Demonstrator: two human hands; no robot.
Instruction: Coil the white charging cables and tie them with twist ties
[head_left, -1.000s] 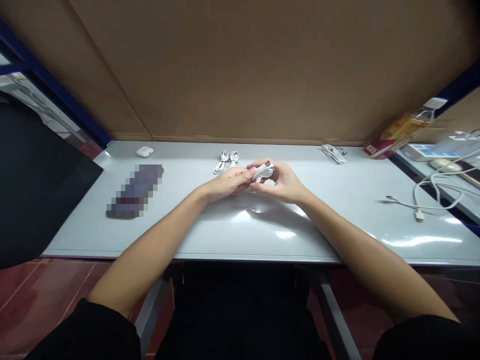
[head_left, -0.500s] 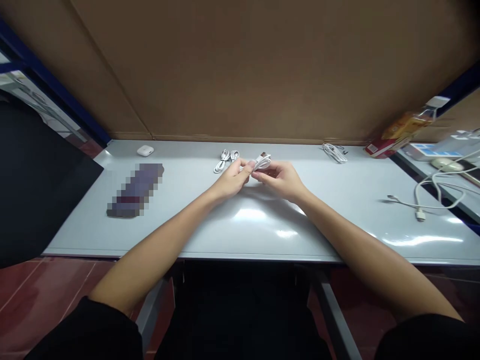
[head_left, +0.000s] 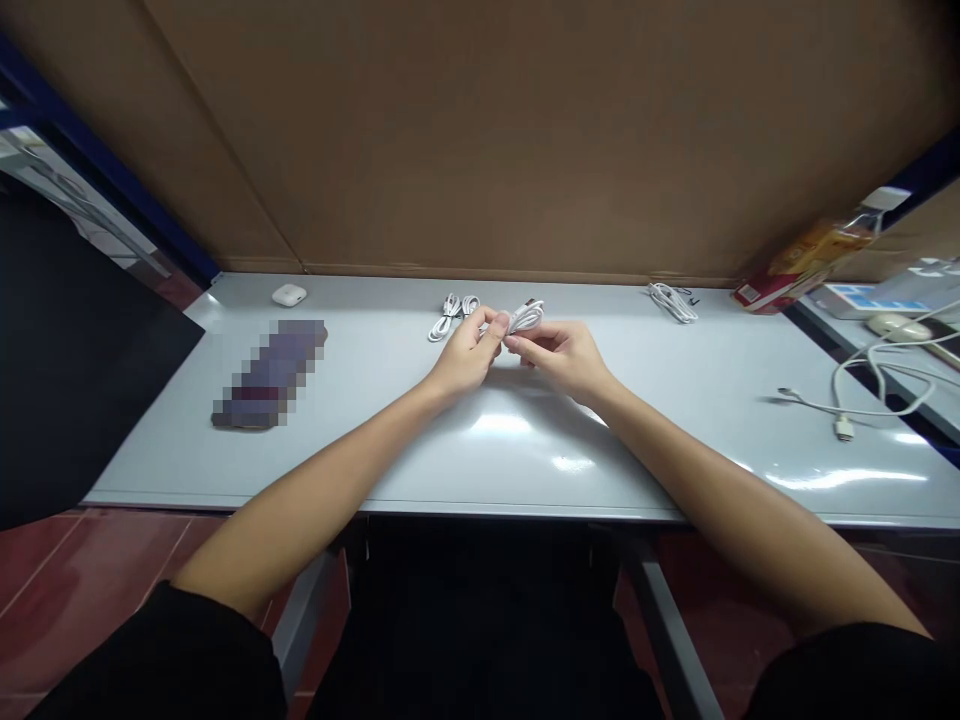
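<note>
From my remote station I read the head view left to right. A flat black panel (head_left: pixel 67 370) filled the left edge, beside the pale grey table (head_left: pixel 150 470). Near the table's back edge, upper left, sat a small white earbud case (head_left: pixel 289 295). Below it lay a long dark object (head_left: pixel 270 375), pixelated, so I could not tell what it was. At top centre, a small bundled white cable (head_left: pixel 452 317) lay just beside the left hand (head_left: pixel 465 358).

The left hand's fingers were closed, pinching one side of a looped white cable (head_left: pixel 525 319), which sat between both hands, toward the table's back edge. The right hand (head_left: pixel 562 358) had its thumb and fingertips closed on the other side. A small connector end stuck up from the loops, too small to read.

Further right, a second bundled white cable (head_left: pixel 673 303) lay near the back edge. Past it, a yellow-and-red packaged item (head_left: pixel 806 265) lay tilted at the upper right corner of the table. A long white cable (head_left: pixel 847 395) lay loose and uncoiled at the right. So two cables lay bundled, one was looped in hand, and one lay unbundled.
</note>
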